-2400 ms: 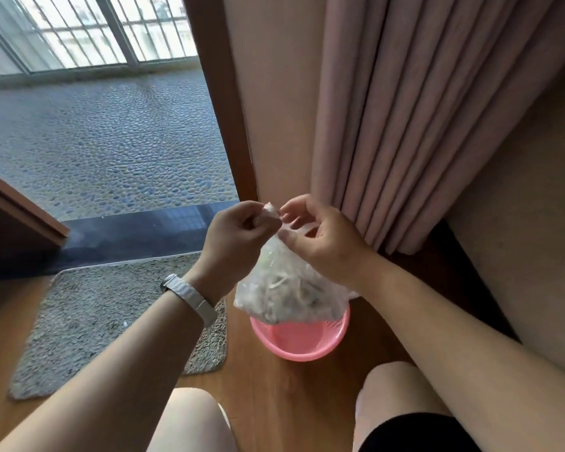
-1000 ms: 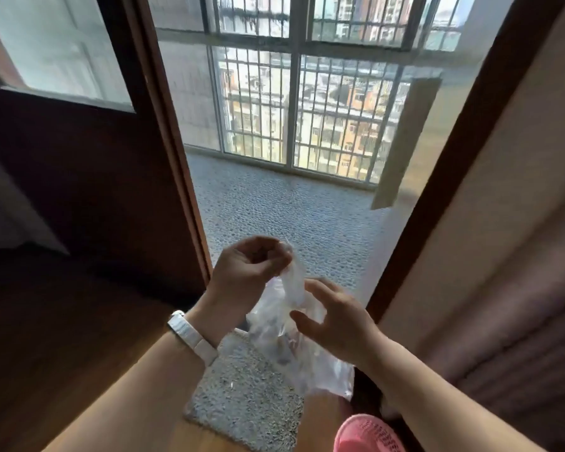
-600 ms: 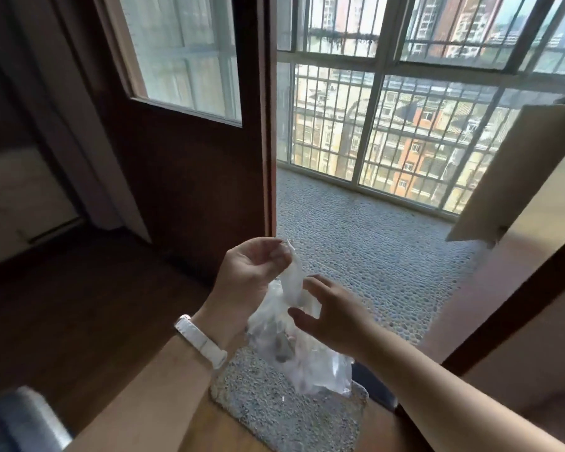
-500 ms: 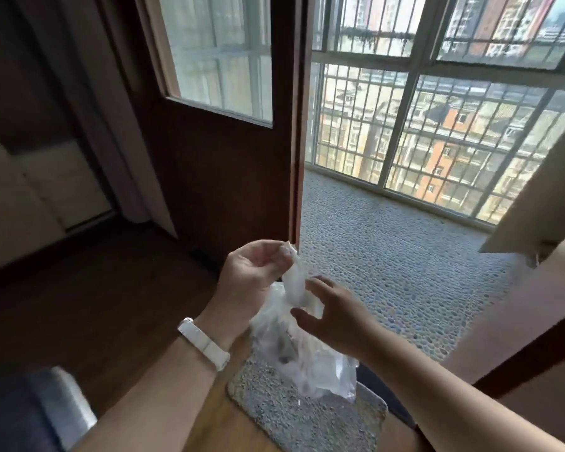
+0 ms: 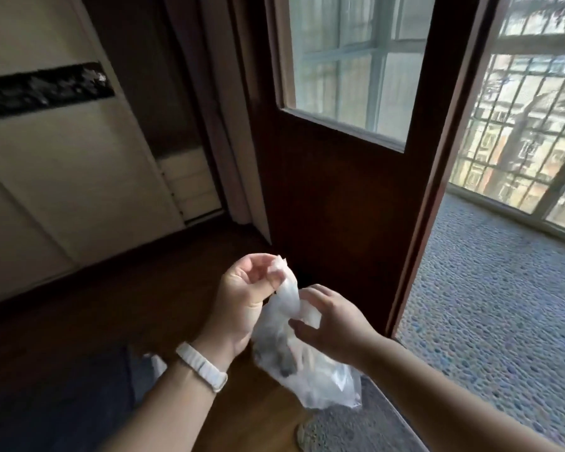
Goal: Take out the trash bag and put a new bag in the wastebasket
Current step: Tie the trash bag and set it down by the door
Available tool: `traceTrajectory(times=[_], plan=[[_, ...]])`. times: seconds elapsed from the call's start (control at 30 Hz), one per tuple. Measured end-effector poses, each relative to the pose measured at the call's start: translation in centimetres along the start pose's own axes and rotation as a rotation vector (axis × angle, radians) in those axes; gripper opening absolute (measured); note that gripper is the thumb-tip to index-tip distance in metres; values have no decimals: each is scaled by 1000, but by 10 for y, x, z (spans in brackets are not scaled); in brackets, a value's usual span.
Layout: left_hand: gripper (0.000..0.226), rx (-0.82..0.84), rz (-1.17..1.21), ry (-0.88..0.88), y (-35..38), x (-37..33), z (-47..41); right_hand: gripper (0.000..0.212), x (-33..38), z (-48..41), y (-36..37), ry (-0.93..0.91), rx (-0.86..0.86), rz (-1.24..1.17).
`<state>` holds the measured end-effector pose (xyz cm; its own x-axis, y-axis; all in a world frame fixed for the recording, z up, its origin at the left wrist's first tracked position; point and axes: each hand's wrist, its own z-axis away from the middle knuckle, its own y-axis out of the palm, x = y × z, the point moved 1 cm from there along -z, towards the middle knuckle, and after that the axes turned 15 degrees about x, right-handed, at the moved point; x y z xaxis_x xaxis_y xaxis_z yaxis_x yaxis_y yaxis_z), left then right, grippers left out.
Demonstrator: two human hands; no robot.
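A clear plastic trash bag (image 5: 310,370) with rubbish in it hangs in the air in front of me, above the wooden floor. My left hand (image 5: 245,301), with a white watch band on its wrist, pinches the bag's twisted top between thumb and fingers. My right hand (image 5: 330,324) grips the bag's neck just below, at the right side. The pink wastebasket is out of view.
A dark wooden door (image 5: 349,164) with a glass pane stands just beyond my hands. To the right lies a pebbled balcony floor (image 5: 503,288) with barred windows. A grey mat (image 5: 349,432) lies below the bag. A pale wall (image 5: 62,177) is at the left.
I have lifted the bag out of the pink wastebasket and turned to the left, so the basket and curtain have left the view. Both hands have stayed on the bag's top.
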<state>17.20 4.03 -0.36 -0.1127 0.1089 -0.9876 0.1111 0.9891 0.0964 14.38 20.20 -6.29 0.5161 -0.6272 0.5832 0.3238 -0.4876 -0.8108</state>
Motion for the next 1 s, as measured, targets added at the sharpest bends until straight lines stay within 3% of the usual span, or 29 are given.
traceTrajectory(times=[0.13,0.27,0.5,1.0], plan=[[25,-119,-12,-4,-30,-7,-54,48,-14,-73,-22,-105,63,15],[9,-259,-16,13,-62,-12,-95,46,-20,-145,-32,-203,117,7],[13,-414,-23,49,-147,-14,-135,44,-3,-255,-8,-284,182,-11],[18,-484,55,102,-439,-10,-244,43,94,-543,74,-277,251,79]])
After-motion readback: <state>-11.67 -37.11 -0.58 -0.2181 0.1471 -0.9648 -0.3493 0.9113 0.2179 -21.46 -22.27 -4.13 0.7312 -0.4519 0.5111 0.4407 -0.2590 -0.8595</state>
